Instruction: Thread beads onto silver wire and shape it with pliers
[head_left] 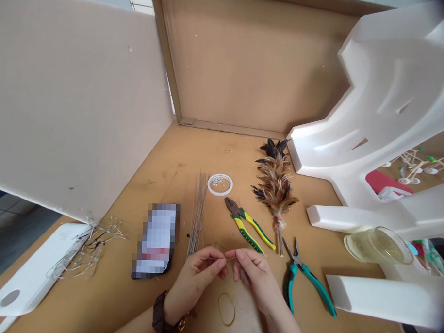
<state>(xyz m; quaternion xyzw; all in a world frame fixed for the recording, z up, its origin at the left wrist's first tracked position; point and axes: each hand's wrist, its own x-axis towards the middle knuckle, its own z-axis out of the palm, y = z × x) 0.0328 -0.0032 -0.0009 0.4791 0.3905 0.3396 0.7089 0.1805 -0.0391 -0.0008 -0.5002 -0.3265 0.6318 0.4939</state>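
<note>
My left hand (198,272) and my right hand (253,272) meet near the table's front edge, both pinching the ends of a thin wire (226,258) stretched between their fingertips. A bundle of straight wires (197,214) lies just beyond my left hand. Yellow-green pliers (249,229) and teal needle-nose pliers (305,278) lie beside my right hand. A brown feather bundle (276,183) rests further back. A rubber band (226,308) lies under my wrists.
A small white lid with beads (220,184) sits mid-table. A phone (157,239) lies to the left, next to tangled wire pieces (88,249) on a white foam piece (32,271). White foam blocks (384,118) and a clear cup (377,244) stand at the right. Cardboard walls (255,61) enclose the back.
</note>
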